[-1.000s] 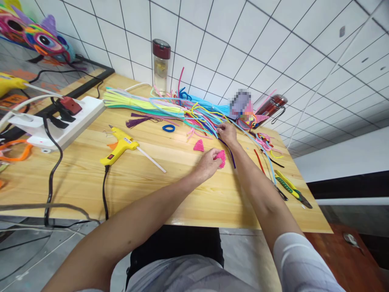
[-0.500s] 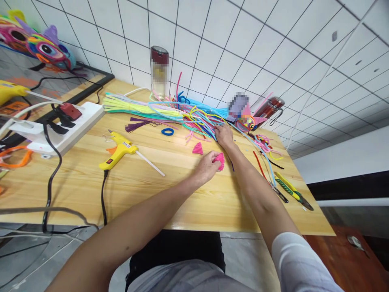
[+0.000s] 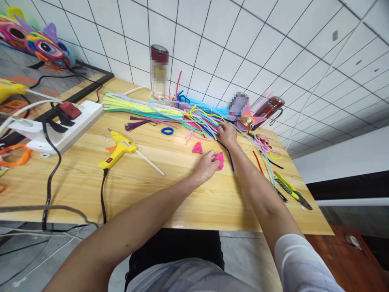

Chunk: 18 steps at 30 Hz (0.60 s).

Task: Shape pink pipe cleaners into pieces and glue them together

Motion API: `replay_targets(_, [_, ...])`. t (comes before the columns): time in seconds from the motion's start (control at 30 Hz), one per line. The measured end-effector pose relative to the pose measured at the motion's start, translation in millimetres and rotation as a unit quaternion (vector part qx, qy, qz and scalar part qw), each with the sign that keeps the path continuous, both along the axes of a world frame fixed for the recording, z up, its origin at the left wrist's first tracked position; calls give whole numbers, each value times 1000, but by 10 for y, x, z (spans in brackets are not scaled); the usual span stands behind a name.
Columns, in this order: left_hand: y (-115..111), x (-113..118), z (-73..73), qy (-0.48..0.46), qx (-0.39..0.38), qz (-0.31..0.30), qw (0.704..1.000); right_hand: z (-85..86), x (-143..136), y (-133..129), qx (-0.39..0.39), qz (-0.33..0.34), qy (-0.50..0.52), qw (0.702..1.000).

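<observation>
My left hand [image 3: 207,166] is closed on a pink ribbed piece [image 3: 219,161] over the middle of the table. A second pink piece [image 3: 197,147], roughly triangular, lies just beyond it. My right hand [image 3: 227,133] is at the right end of a pile of coloured pipe cleaners [image 3: 200,117]; its fingers are bent in among the stems, and what they pinch is too small to make out. A dark blue stem [image 3: 228,153] runs from the pile toward me, beside my right forearm. A blue ring [image 3: 167,131] lies left of the pile.
A yellow glue gun [image 3: 119,150] with its cord lies left of centre, near a white power strip [image 3: 65,129]. Bottles [image 3: 159,73] stand by the tiled wall. Yellow-green pliers [image 3: 291,190] lie at the right edge. Colourful fish-like figures [image 3: 47,48] sit at the far left.
My right hand has shifted slightly to the right, and more of the dark blue stem shows beside it. My left hand stays almost still with the pink piece.
</observation>
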<state>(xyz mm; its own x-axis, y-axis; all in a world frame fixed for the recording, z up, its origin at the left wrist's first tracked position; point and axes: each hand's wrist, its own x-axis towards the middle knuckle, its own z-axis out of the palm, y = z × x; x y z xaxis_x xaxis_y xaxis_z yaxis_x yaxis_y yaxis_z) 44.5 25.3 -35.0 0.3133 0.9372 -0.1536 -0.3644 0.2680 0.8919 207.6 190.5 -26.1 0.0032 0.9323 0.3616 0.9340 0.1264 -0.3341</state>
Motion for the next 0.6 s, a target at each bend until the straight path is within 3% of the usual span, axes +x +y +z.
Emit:
replay_targets(0.2, [-3,-8,-4,-3,-1,-3,1000,72,-1,-124,-5,-4,61,998])
replay_targets(0.47, [-4,-10,23,2,2,-3,1000,99,-16,-214,-35,25,53,998])
replay_targets(0.6, [-3,-8,8,12,7,-6,1000,72,-8,-205,-27,7,49,998])
